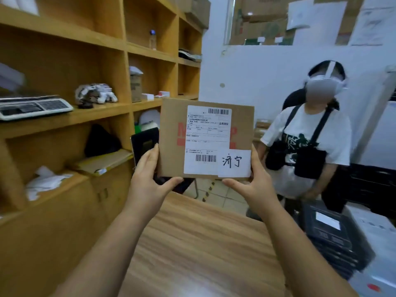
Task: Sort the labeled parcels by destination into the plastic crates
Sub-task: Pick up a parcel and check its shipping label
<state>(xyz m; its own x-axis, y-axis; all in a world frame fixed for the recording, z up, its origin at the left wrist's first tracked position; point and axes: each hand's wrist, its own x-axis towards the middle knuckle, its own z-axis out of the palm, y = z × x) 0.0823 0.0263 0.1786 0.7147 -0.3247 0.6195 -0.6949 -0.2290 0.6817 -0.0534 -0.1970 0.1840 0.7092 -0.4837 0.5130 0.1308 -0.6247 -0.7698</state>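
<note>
Closest to the camera is the wood-grain bench [203, 254], with both forearms reaching out over it. The left hand [147, 179] and right hand [252, 181] are up in the air past the bench's far edge, and between them is the parcel [171, 129], a flat brown cardboard box held upright with its face towards the camera.

Grip-wise, both hands are clamped on the parcel. The left thumb lies along the bottom edge with the fingers running up the left side. The right does the same thing mirrored, thumb under the bottom right corner and fingers up the right side. So the parcel is well clear of the bench and not in any crate.

On its face there's a white printed label [207, 136] with barcodes at the top and bottom, too small to read properly. A white note [234, 162] with two handwritten characters overlaps the label's lower right corner. Red print on the cardboard peeks out either side of the label.

Off to the right, low down, is a stack of black crates [330, 239], kinda blurry, with a white slip [327, 220] on top.

On the left there's a big wooden shelf [64, 118] holding a scale [32, 107], loose papers and a clear bottle [152, 39] higher up.

Further back right, a person [310, 136] in a white tee sits in a dark chair against the white wall.
</note>
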